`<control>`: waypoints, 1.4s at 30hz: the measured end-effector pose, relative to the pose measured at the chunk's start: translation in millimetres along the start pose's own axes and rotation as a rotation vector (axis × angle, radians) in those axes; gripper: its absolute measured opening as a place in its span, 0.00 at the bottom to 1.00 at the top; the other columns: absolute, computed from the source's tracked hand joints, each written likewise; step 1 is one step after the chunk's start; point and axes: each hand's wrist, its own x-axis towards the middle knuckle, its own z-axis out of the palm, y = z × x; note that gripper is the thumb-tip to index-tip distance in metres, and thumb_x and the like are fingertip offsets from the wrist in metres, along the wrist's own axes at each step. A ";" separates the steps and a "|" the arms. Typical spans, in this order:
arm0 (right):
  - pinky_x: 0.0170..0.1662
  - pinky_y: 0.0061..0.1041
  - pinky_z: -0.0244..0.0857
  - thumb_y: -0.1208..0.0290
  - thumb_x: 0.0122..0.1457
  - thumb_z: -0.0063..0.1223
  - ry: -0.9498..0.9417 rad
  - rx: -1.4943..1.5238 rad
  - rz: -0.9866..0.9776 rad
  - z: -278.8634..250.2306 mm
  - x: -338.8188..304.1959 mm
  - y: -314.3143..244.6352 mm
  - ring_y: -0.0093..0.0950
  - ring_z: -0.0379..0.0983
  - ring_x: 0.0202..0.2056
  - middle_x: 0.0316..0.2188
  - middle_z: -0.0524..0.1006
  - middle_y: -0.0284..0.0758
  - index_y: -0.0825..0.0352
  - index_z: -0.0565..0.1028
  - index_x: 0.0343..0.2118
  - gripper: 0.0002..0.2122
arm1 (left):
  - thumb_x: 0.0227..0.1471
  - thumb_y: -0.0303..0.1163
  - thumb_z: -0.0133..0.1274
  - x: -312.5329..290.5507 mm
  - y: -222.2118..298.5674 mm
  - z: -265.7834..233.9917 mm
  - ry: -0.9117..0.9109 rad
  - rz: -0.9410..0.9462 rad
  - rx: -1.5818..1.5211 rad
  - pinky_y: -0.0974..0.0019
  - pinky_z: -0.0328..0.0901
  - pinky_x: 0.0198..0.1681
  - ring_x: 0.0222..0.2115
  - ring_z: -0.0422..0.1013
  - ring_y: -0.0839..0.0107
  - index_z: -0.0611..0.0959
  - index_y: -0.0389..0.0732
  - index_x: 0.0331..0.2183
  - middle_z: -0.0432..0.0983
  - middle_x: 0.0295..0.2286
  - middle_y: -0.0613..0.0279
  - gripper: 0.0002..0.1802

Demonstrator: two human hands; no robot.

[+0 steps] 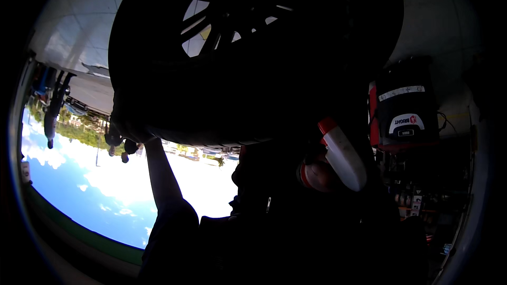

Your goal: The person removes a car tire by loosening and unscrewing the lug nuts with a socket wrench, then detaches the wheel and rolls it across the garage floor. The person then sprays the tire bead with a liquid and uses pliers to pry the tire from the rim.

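Note:
A large car wheel [253,100] with a black tyre and a many-spoked rim [245,0] fills the upper middle of the head view. My left forearm [161,174] rises from the lower edge. At its end my left hand [129,124] is a dark silhouette against the tyre's lower left side; its fingers are lost in shadow. My right hand cannot be made out in the darkness. Right of centre, under the tyre, there is a white, curved, elongated part [346,158] with a red end. Beside it shows a rounded reddish-brown thing [319,174] with an orange band.
A black-and-red machine housing [404,105] with white labels stands on the right. Below it are crowded shelves [414,200]. A pale floor [79,26] lies at the upper left. A person [55,108] appears upside down at the far left, above bright sky.

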 end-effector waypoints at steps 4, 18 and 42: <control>0.37 0.30 0.74 0.63 0.53 0.55 -0.016 0.008 0.005 0.5 0.7 0.0 0.38 0.73 0.39 0.45 0.69 0.45 0.62 0.63 0.52 0.24 | 0.49 0.53 0.50 -6.9 4.6 1.7 0.007 -0.018 0.005 0.63 0.69 0.35 0.33 0.73 0.64 0.72 0.37 0.42 0.72 0.35 0.54 0.29; 0.37 0.30 0.74 0.63 0.52 0.55 -0.061 0.019 0.032 11.2 5.8 -0.7 0.37 0.73 0.39 0.45 0.69 0.44 0.62 0.63 0.51 0.24 | 0.49 0.53 0.51 -27.7 13.7 8.2 0.013 -0.077 -0.008 0.62 0.69 0.37 0.35 0.72 0.63 0.71 0.37 0.44 0.71 0.36 0.52 0.30; 0.36 0.29 0.73 0.62 0.52 0.56 -0.126 0.010 0.068 15.9 15.8 -6.6 0.36 0.73 0.38 0.44 0.69 0.43 0.63 0.63 0.51 0.25 | 0.47 0.52 0.53 -55.9 25.5 14.8 0.003 -0.162 -0.027 0.59 0.67 0.39 0.39 0.70 0.61 0.70 0.36 0.45 0.69 0.39 0.50 0.32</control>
